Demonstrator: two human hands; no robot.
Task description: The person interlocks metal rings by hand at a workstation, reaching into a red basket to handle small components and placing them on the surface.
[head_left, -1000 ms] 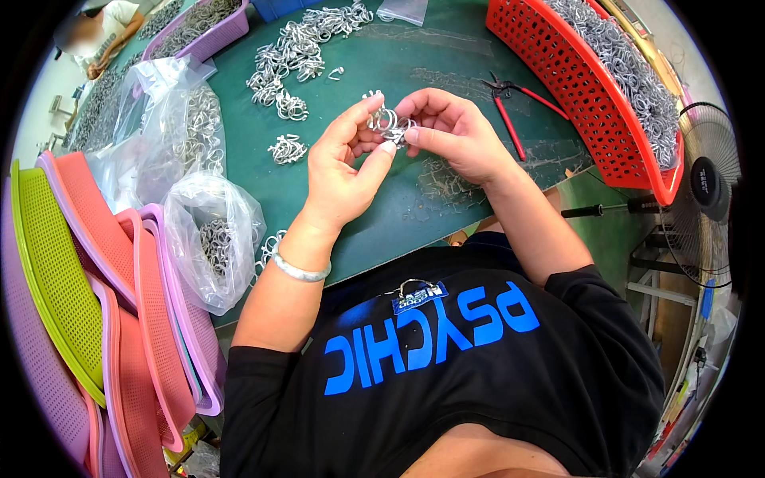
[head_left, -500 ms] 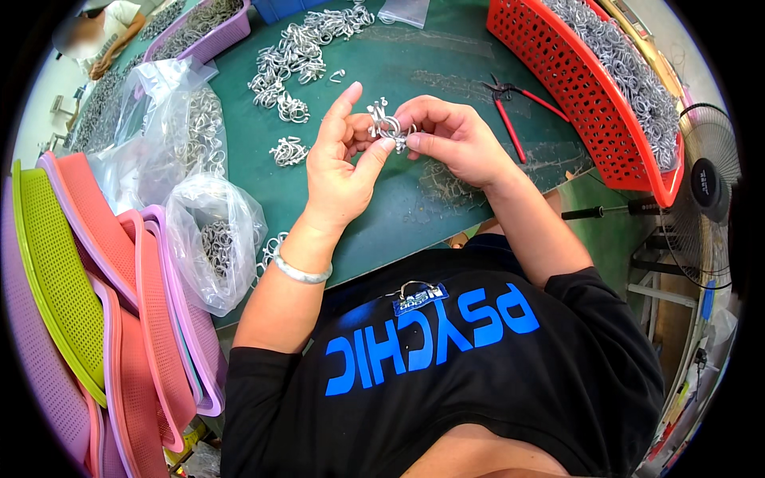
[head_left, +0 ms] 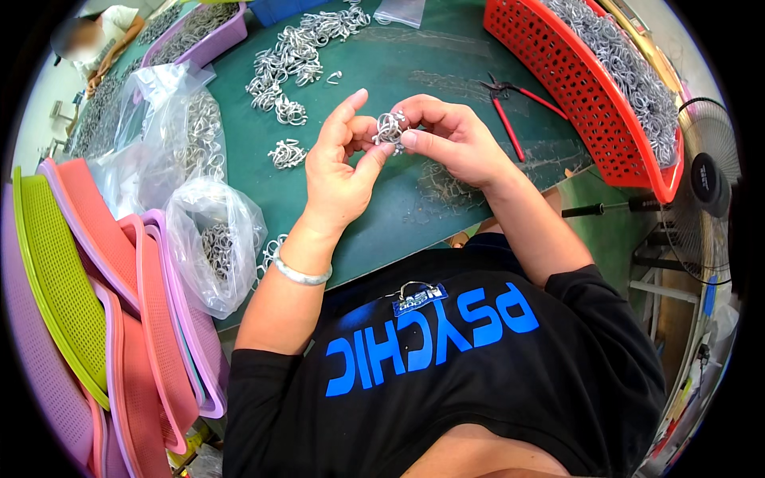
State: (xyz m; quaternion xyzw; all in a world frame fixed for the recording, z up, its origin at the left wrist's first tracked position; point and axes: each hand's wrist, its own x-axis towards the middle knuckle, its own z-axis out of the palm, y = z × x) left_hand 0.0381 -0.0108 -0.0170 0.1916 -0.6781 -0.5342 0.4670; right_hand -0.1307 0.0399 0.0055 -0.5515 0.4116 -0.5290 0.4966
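A small bunch of silvery metal ring clips [head_left: 390, 127] is held between my two hands above the green table. My left hand [head_left: 344, 155] pinches it from the left with thumb and curled fingers, its index finger pointing up. From the right, my right hand [head_left: 448, 135] grips the same bunch between thumb and index finger. Fingers partly cover the clips, so how they link is hard to make out. Left of my left hand lies a small pile of clips [head_left: 288, 154], with a larger heap of clips [head_left: 287, 60] farther back.
Red-handled pliers [head_left: 508, 119] lie right of my hands, beside a red basket [head_left: 550, 95] full of metal rings. Clear plastic bags [head_left: 239, 271] holding metal parts stand at left, near stacked coloured baskets [head_left: 60, 279]. A fan [head_left: 708, 179] stands at right; a co-worker [head_left: 103, 40] sits far left.
The clips between my fingers have been turned and drawn into a tighter bunch. My right fingertips have shifted slightly left. At far left, the co-worker's arm has moved.
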